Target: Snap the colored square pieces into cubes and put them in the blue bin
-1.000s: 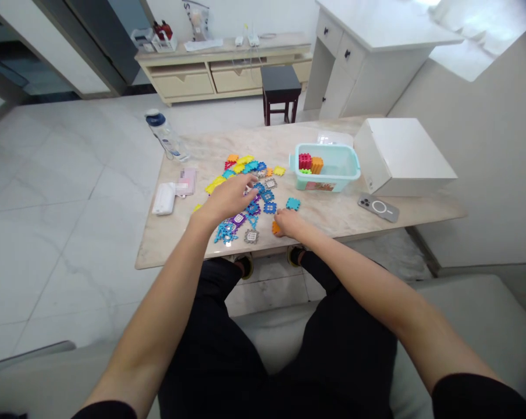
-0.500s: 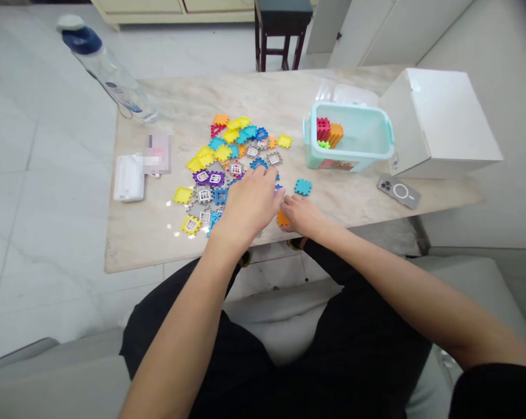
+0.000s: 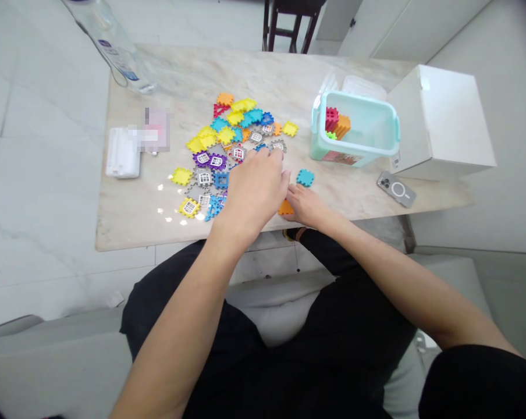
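My left hand (image 3: 259, 185) is over the right side of a pile of toothed plastic building tiles, fingers curled down and thumb toward my right hand. Its fingertips and whatever they hold are hidden. My right hand (image 3: 307, 205) is close beside it near the table's front edge, fingers and thumb around an orange tile (image 3: 285, 208). In the pile are a purple window tile (image 3: 218, 161), a blue square frame tile (image 3: 221, 180), a grey window tile (image 3: 204, 178) and several yellow tiles (image 3: 208, 141). A teal tile (image 3: 305, 178) lies apart, just beyond my right hand.
A light teal bin (image 3: 359, 156) holds a few red, orange and green pieces. Right of it stand a white box (image 3: 457, 125) and a phone (image 3: 397, 189). At the left are a white packet (image 3: 123, 154) and a tall water bottle (image 3: 118, 55). A dark stool (image 3: 291, 23) stands behind the table.
The camera view has shifted, so the table sits higher in the picture. My left hand has come slightly closer to my right hand's fingers. The right hand stays at the orange tile.
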Demonstrator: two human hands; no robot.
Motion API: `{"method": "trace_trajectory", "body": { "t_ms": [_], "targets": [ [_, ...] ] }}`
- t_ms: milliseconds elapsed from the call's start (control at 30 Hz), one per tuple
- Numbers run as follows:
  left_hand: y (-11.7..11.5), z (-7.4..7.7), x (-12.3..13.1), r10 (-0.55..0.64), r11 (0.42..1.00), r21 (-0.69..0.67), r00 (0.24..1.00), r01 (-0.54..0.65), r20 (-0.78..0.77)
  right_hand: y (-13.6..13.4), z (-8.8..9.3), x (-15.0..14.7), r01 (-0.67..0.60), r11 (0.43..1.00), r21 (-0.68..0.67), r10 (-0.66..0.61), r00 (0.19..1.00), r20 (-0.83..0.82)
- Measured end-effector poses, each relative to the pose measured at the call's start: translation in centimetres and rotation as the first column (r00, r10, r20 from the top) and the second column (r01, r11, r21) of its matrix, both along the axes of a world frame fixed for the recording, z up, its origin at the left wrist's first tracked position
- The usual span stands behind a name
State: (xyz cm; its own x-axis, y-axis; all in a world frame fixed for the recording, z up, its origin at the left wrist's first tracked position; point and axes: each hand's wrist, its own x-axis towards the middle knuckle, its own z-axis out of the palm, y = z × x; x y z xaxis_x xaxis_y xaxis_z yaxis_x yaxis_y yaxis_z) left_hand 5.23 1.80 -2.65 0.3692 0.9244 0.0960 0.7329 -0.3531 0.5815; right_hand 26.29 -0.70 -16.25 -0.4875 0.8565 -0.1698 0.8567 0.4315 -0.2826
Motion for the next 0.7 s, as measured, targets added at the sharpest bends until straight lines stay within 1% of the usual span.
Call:
{"method": "trace_trajectory", "body": {
  "t_ms": [133, 267, 367, 467, 700],
  "targets": [
    [-0.3, 1.1, -0.5, 0.028, 0.999, -0.015, 0.996, -0.029, -0.08, -0.2, 0.2, -0.4, 0.001, 1.0, 0.026, -0.003, 0.997, 0.075],
    [-0.7, 2.4, -0.8, 0.066, 0.996, -0.04, 0.977, -0.075, -0.205, -0.5, 1.4, -1.1, -0.006, 1.0, 0.012, 0.004, 0.986, 0.167],
    [-1.0, 3.0, -0.9, 0.07, 0.995, -0.05, 0.957, -0.088, -0.281, -0.6, 2.3, -1.3, -0.003, 1.0, -0.015, 0.006, 0.978, 0.208],
    [-0.9, 3.0, -1.1, 0.065, 0.995, -0.048, 0.957, -0.082, -0.282, -0.6, 2.5, -1.2, -0.01, 1.0, -0.013, 0.013, 0.974, 0.225],
    [-0.4, 2.2, -1.8, 0.109, 0.992, -0.03, 0.965, -0.119, -0.236, -0.7, 2.2, -1.1, -0.005, 1.0, 0.014, 0.002, 0.978, 0.21]
  ]
}}
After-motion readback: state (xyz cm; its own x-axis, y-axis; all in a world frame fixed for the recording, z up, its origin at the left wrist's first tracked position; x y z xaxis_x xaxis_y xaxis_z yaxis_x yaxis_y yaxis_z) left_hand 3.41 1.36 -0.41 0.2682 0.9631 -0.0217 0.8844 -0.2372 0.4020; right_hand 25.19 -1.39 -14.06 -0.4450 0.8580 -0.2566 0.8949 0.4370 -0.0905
